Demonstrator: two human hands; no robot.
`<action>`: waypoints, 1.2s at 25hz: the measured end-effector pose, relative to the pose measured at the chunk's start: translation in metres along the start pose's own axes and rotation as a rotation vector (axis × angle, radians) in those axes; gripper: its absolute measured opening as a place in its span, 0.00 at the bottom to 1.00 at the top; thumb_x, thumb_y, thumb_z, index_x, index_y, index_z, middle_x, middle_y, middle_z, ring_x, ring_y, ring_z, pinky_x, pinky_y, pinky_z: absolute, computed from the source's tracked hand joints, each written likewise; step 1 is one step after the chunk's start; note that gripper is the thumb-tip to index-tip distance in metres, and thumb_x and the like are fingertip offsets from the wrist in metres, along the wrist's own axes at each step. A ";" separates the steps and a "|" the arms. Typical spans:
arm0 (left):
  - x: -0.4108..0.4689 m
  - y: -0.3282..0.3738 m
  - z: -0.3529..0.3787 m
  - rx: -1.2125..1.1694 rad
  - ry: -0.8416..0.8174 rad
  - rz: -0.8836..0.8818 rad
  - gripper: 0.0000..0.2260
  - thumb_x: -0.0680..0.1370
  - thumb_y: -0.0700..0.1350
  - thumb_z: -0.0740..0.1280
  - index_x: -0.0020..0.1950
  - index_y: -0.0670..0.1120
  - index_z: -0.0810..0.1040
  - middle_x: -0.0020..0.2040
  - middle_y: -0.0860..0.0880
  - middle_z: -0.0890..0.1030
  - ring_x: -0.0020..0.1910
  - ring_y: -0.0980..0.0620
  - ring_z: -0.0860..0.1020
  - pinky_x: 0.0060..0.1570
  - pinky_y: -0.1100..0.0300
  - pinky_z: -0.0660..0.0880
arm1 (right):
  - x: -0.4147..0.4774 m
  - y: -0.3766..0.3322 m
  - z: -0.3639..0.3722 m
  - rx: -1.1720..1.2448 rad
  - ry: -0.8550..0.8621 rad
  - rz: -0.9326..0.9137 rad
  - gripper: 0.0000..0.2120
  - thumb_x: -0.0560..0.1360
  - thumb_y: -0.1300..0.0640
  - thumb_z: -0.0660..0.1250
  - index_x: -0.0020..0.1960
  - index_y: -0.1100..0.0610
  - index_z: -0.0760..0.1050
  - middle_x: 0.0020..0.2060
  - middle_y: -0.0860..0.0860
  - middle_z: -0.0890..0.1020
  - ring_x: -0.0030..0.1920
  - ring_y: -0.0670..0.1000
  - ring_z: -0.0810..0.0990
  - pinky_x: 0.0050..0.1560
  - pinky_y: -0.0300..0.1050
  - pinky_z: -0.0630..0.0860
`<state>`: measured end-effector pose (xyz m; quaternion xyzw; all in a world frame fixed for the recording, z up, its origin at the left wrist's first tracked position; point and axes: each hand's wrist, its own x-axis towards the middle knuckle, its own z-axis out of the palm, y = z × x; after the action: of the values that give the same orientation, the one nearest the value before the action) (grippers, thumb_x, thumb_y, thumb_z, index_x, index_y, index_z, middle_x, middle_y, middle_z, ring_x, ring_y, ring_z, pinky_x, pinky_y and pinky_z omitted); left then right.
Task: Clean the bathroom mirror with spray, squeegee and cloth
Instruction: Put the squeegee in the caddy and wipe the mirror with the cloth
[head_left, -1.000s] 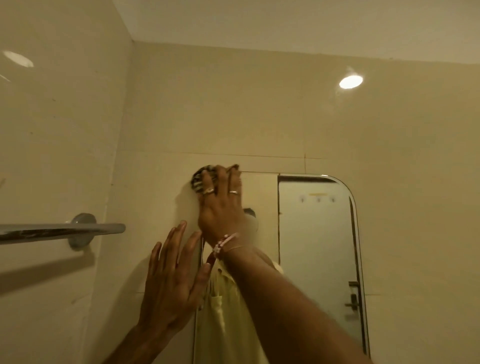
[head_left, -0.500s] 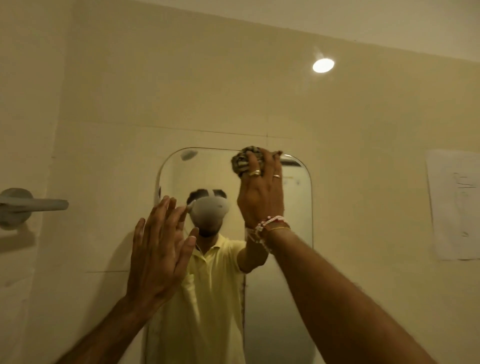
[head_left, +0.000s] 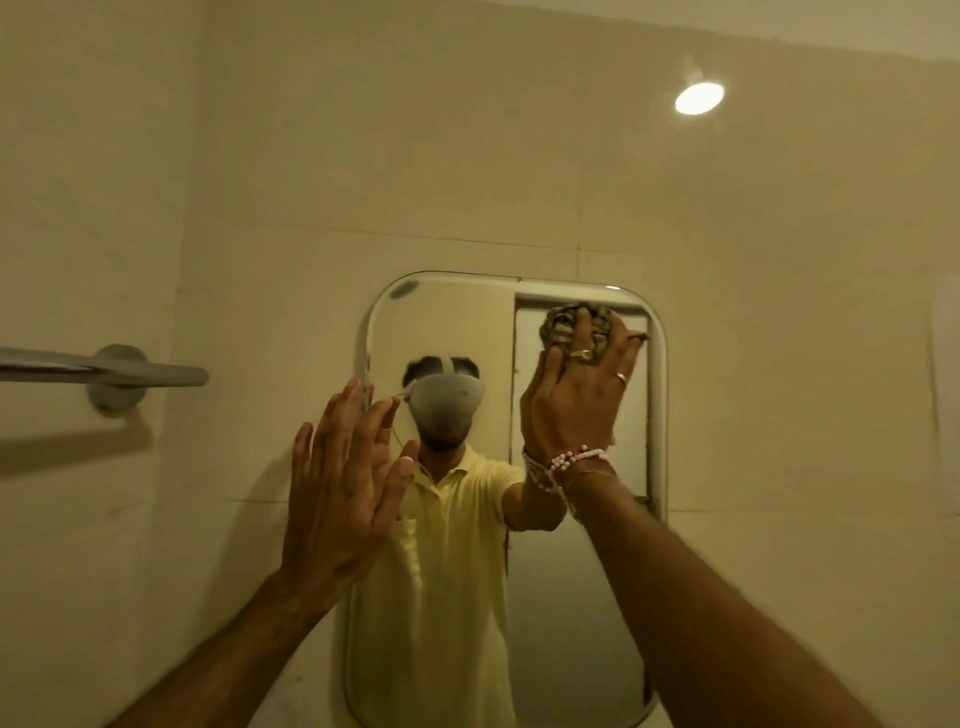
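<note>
The right hand (head_left: 576, 395) reaches up with its arm stretched out, fingers clenched around a balled cloth (head_left: 563, 325) pressed to the mirror (head_left: 571, 623) near its top right corner. The cloth looks dark and patterned, perhaps striped. The left hand (head_left: 337, 483) is open, fingers spread flat at the mirror's left edge.

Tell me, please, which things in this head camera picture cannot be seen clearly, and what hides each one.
- Rounded wall mirror: its lower edge is cut off by the frame's bottom.
- Bunched patterned cloth: mostly covered by the right hand; its full size is unclear.
- Flat open left hand: whether it touches the glass cannot be told.
- Pale paper sheet on the wall: cut by the right edge, blurred.
- Spray and squeegee: not in view.
</note>
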<state>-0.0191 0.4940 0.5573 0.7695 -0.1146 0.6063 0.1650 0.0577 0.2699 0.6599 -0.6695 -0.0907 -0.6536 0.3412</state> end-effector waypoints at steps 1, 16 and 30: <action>-0.001 -0.005 -0.004 0.012 0.001 -0.013 0.29 0.82 0.60 0.53 0.81 0.50 0.62 0.84 0.45 0.57 0.82 0.45 0.57 0.77 0.33 0.57 | -0.009 -0.015 0.010 0.007 -0.033 -0.058 0.25 0.82 0.46 0.53 0.77 0.50 0.58 0.78 0.56 0.55 0.79 0.63 0.48 0.76 0.66 0.56; -0.023 -0.027 -0.005 -0.049 0.036 -0.082 0.27 0.84 0.56 0.52 0.79 0.45 0.65 0.83 0.42 0.60 0.80 0.40 0.62 0.76 0.33 0.59 | -0.078 -0.060 0.058 -0.179 -0.291 -0.703 0.31 0.74 0.52 0.63 0.76 0.46 0.61 0.77 0.59 0.57 0.77 0.69 0.49 0.76 0.68 0.48; -0.021 -0.010 0.026 -0.045 0.043 0.005 0.29 0.83 0.57 0.55 0.82 0.47 0.61 0.85 0.45 0.55 0.83 0.44 0.57 0.78 0.36 0.57 | -0.027 0.070 -0.032 -0.035 0.094 0.238 0.23 0.82 0.45 0.52 0.77 0.45 0.61 0.78 0.55 0.56 0.78 0.64 0.51 0.73 0.66 0.63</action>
<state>0.0029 0.4925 0.5305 0.7523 -0.1264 0.6202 0.1830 0.0679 0.2080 0.6086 -0.6501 0.0168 -0.6404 0.4086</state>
